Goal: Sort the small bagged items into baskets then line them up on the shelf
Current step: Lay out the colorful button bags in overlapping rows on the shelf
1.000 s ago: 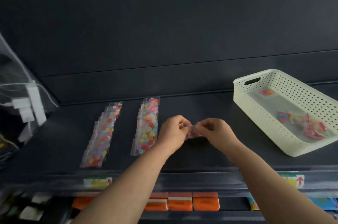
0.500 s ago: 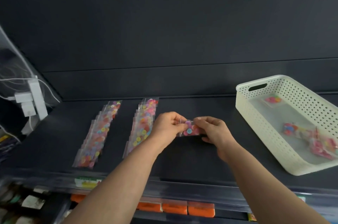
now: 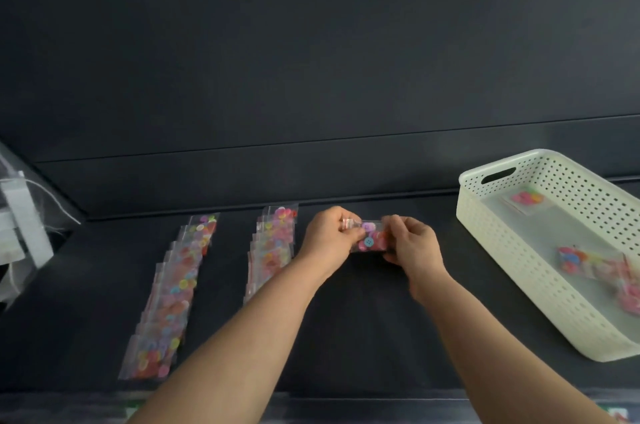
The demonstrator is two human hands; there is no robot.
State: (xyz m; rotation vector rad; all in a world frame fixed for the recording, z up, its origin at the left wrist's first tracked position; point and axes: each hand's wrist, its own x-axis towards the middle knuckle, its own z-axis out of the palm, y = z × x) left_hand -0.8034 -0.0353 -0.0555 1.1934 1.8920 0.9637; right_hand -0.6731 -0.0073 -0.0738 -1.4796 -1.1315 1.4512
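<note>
Bag [image 3: 369, 238]: clear, holding pink and blue buttons.

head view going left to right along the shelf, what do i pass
blurred white fixture at the edge → left row of button bags → second row of button bags → left hand → held button bag → right hand → white basket

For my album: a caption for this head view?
Left hand and right hand pinch a button bag at the shelf, between bag rows and basket.
</note>
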